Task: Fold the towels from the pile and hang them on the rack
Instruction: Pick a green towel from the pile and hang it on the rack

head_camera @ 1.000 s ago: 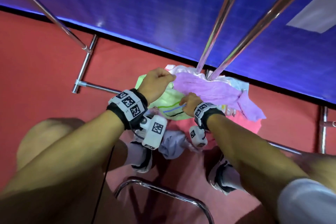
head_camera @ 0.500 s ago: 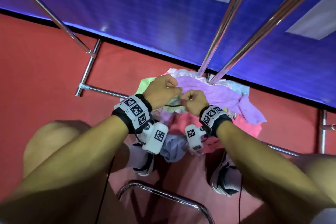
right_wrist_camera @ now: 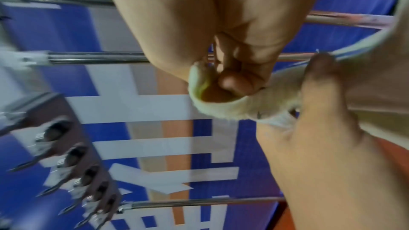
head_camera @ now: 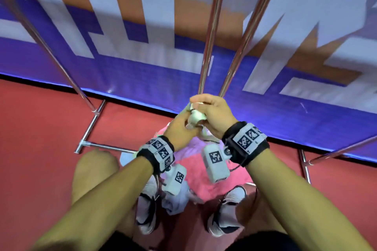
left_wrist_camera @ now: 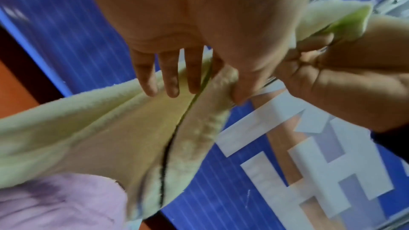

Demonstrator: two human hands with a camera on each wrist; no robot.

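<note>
Both hands are raised together in front of the rack bars (head_camera: 212,26). Between them is a pale green towel (head_camera: 196,116) with a dark stripe. My left hand (head_camera: 186,126) pinches its edge between thumb and fingers (left_wrist_camera: 168,80), and the cloth (left_wrist_camera: 106,137) hangs down from there. My right hand (head_camera: 201,108) has its fingers curled round a bunched corner of the same towel (right_wrist_camera: 223,106), right beside the left hand (right_wrist_camera: 321,128). The pile (head_camera: 204,171) of pink and lilac towels lies on the floor below my wrists.
Chrome rack bars (right_wrist_camera: 92,57) run just beyond the hands, with another bar (head_camera: 51,51) on the left and a base tube (head_camera: 106,145) on the red floor. A brown end bracket (right_wrist_camera: 77,155) holds several bars. My shoes (head_camera: 146,210) flank the pile. A blue banner stands behind.
Both hands have lifted from the pile up toward the rack bars, carrying the pale green towel with them. The head view has tilted up, showing more of the banner.
</note>
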